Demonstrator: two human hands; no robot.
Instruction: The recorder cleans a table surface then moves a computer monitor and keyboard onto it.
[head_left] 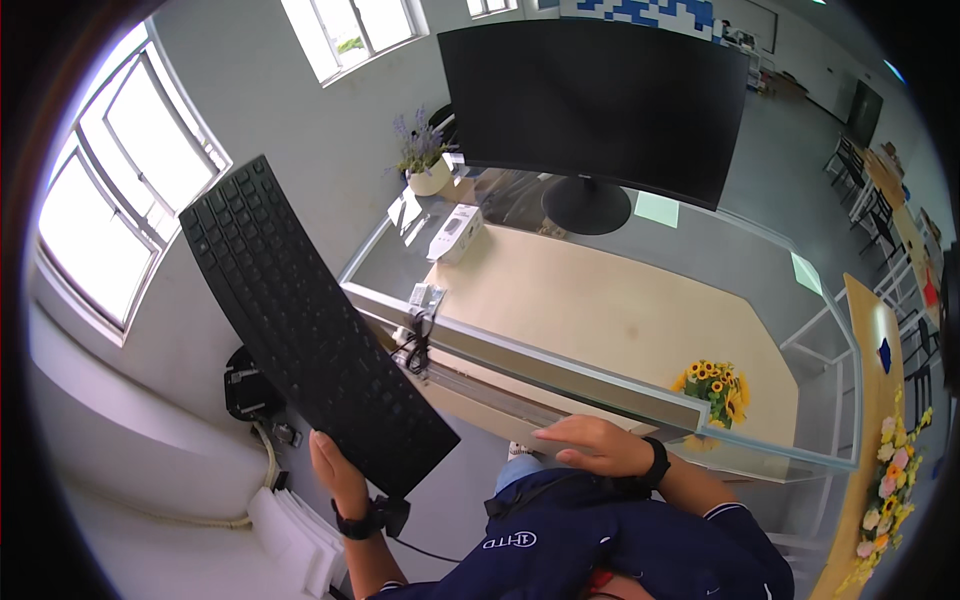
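Note:
A long black keyboard is held up at a slant on the left, its keys facing me. Near its lower end, my left hand grips it from the left edge; the fingers are mostly hidden behind it. In front of my body, my right hand is open with nothing in it, its fingers stretched to the left, close to the front edge of the glass-topped table. Black cables lie bundled at the table's front left edge, just right of the keyboard.
On the table stand a black monitor, a small white box, a potted lavender plant and sunflowers. A black bag-like object sits low on the left. A wooden surface with flowers runs along the right.

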